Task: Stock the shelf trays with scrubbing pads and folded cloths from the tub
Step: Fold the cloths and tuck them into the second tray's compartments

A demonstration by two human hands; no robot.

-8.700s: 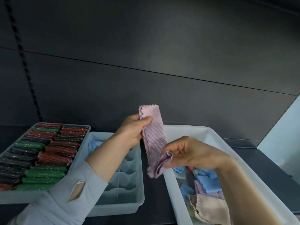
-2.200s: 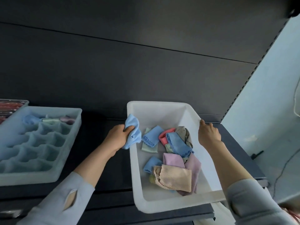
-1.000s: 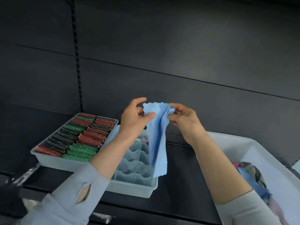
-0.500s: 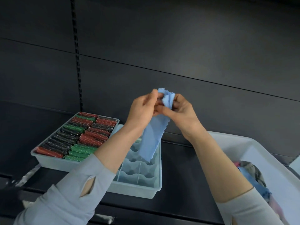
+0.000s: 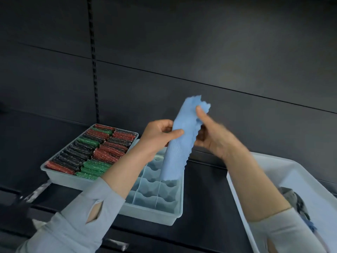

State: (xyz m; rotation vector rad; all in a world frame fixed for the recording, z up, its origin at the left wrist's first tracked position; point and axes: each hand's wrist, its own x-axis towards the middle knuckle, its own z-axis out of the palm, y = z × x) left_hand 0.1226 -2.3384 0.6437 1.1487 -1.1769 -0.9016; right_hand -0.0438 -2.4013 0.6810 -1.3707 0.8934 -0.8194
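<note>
Both hands grip the blue cloth (image 5: 179,143), folded to a long strip: left hand (image 5: 158,136) pinching mid-length, right hand (image 5: 211,136) clasping the top. Its tail hangs below the fingers over the compartment tray (image 5: 156,212). Keep edges aligned, then fold again to fit a cell.
</note>
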